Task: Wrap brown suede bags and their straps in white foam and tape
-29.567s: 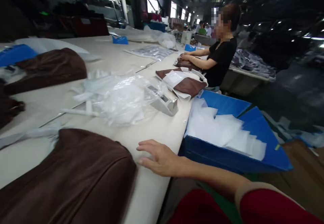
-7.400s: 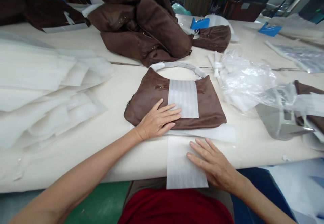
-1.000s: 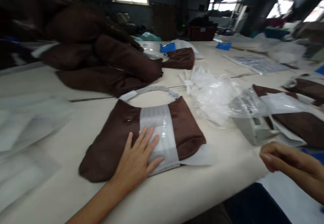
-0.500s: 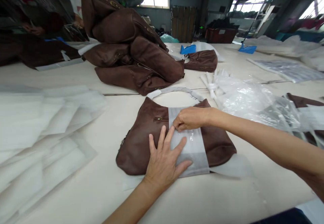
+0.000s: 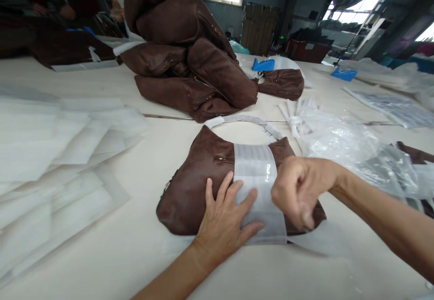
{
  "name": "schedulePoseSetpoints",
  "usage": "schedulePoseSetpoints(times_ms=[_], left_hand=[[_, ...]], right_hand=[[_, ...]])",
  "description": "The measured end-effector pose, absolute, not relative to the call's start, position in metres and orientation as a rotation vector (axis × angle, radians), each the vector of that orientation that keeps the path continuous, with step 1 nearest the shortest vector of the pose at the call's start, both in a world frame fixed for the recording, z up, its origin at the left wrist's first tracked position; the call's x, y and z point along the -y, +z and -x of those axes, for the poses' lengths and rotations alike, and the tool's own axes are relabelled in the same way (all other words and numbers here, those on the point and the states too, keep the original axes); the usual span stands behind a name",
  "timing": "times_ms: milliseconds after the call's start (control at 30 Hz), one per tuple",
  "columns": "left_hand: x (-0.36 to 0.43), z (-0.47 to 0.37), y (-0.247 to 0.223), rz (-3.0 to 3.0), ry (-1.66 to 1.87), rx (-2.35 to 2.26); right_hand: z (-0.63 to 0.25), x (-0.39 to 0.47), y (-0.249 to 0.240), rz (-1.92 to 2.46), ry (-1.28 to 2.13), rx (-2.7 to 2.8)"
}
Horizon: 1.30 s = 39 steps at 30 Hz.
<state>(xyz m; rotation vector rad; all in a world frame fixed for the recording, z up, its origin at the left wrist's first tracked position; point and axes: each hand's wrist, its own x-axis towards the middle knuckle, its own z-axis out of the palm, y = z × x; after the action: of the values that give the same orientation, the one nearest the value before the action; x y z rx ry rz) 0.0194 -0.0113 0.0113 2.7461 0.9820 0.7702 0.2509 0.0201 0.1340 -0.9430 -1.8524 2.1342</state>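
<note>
A dark brown handbag [image 5: 190,187] lies on the table before me, its handle [image 5: 240,118] wrapped in pale padding and arched away from me. A whitish translucent sheet [image 5: 254,164] is banded around the bag's middle, with a small shiny strip on it. With fingers spread, my left hand [image 5: 227,214] rests flat across the bag and the sheet's left edge. My right hand [image 5: 301,187] is curled closed above the bag's right part, by the sheet's right edge; whatever its fingers may hold is hidden.
Loose translucent sheets [image 5: 57,155] are piled at left. Several brown bags [image 5: 190,60] are heaped behind. Clear plastic bags [image 5: 339,133] lie at right. Further back are a small brown bag [image 5: 285,83] and blue pieces [image 5: 262,65]. Another person's hand [image 5: 117,13] shows at the upper left.
My right hand has moved from the sheet's upper left edge rightward and toward me, lifting off the bag. My left hand stays spread on the bag. The view has shifted slightly.
</note>
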Motion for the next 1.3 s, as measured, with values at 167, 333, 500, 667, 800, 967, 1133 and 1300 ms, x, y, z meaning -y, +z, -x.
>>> schedulePoseSetpoints(times_ms=[167,333,500,667,800,967,1133,1300], left_hand=[[0.01,-0.019,0.013,-2.728,0.735,-0.968],[0.008,-0.017,0.02,-2.722,0.713,-0.901],[0.009,-0.019,0.022,-2.591,0.738,-0.928],[0.01,-0.021,0.021,-2.559,0.773,-0.967],[0.01,-0.021,0.017,-2.59,0.802,-0.978],[0.01,-0.021,0.014,-2.622,0.847,-0.979],[0.01,-0.021,0.012,-2.641,0.875,-0.97],[0.01,-0.022,0.011,-2.647,0.909,-0.96]], right_hand=[[-0.24,-0.025,0.102,1.259,1.827,1.824],[-0.241,-0.017,0.095,1.305,1.827,1.616],[-0.233,0.012,0.09,1.395,1.752,1.487],[-0.224,0.027,0.077,1.432,1.685,1.463],[-0.22,0.03,0.074,1.486,1.639,1.461],[-0.217,0.032,0.072,1.566,1.6,1.46],[-0.215,0.035,0.069,1.589,1.546,1.46],[-0.224,0.042,0.073,1.622,1.538,1.397]])
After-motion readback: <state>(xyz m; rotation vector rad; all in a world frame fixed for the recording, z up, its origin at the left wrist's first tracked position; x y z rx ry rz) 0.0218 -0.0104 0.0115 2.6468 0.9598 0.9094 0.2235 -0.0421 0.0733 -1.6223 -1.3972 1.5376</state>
